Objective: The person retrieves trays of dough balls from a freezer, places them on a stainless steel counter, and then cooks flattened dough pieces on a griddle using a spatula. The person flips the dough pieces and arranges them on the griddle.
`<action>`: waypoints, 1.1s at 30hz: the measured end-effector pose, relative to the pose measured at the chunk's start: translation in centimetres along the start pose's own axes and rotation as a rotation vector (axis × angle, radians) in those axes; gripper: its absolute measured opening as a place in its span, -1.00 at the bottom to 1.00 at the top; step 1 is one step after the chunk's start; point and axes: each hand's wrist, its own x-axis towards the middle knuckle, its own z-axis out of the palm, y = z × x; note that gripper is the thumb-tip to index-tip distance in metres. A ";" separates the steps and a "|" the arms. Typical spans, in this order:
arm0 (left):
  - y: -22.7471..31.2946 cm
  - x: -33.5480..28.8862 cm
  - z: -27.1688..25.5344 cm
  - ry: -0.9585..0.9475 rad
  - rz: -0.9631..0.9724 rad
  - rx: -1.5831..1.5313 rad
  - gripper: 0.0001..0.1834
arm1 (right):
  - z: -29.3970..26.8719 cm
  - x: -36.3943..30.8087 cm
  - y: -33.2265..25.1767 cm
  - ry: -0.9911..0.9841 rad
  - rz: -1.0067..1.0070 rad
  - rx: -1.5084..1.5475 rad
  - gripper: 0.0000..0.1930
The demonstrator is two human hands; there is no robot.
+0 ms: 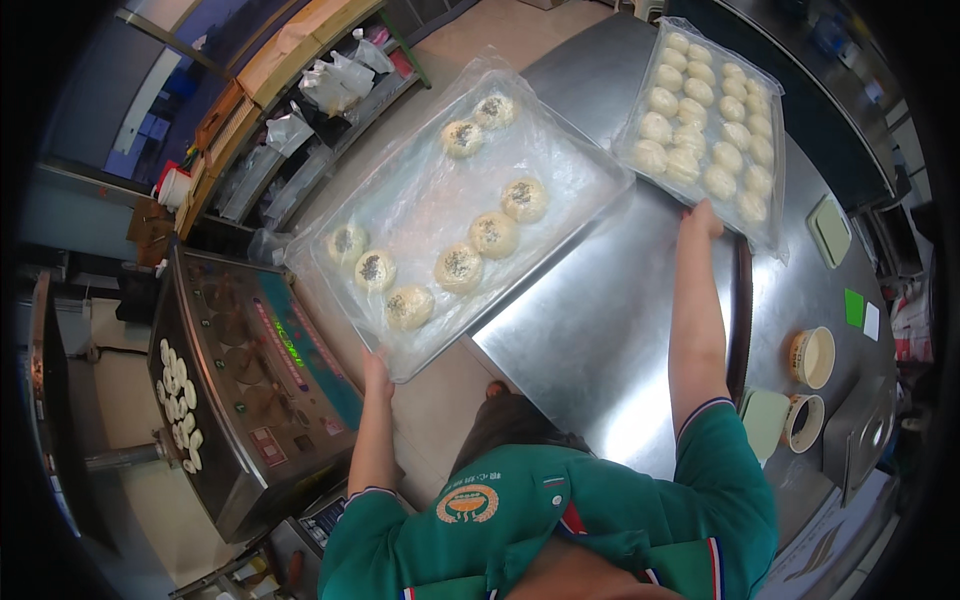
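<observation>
Eight round, pale buns (494,234) with dark-flecked tops sit under clear, wrinkled plastic (450,195) on a metal tray (410,205), partly over a steel table (600,320). The left hand (378,366) grips its near corner; the right hand (704,218) touches a second tray (710,140) of plain buns (720,182), its hold too hidden to tell.

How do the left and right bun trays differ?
The left tray holds eight dark-speckled buns; the right tray holds many more, plain pale buns. The left tray juts past the edge of the metal table, while the right tray lies over the tabletop. Both are covered with clear plastic.
</observation>
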 end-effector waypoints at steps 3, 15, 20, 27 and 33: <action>-0.1 0.4 0.3 0.056 -0.027 0.016 -0.40 | 0.8 0.1 0.4 0.208 -0.230 -0.122 -0.70; 1.5 5.2 4.2 -0.026 0.160 0.022 -0.21 | -0.5 1.2 1.1 -0.386 0.189 0.238 -0.57; 3.2 7.9 9.6 -0.035 0.393 -0.006 -0.21 | -2.7 -8.7 2.8 -0.421 0.203 0.181 -0.55; 3.7 10.6 10.4 -0.083 0.326 0.007 -0.23 | -15.2 -22.9 7.8 -0.540 0.421 0.102 -0.56; 1.6 11.6 9.7 -0.088 0.306 0.089 -0.24 | -22.2 -30.7 12.7 -0.471 0.381 0.081 -0.78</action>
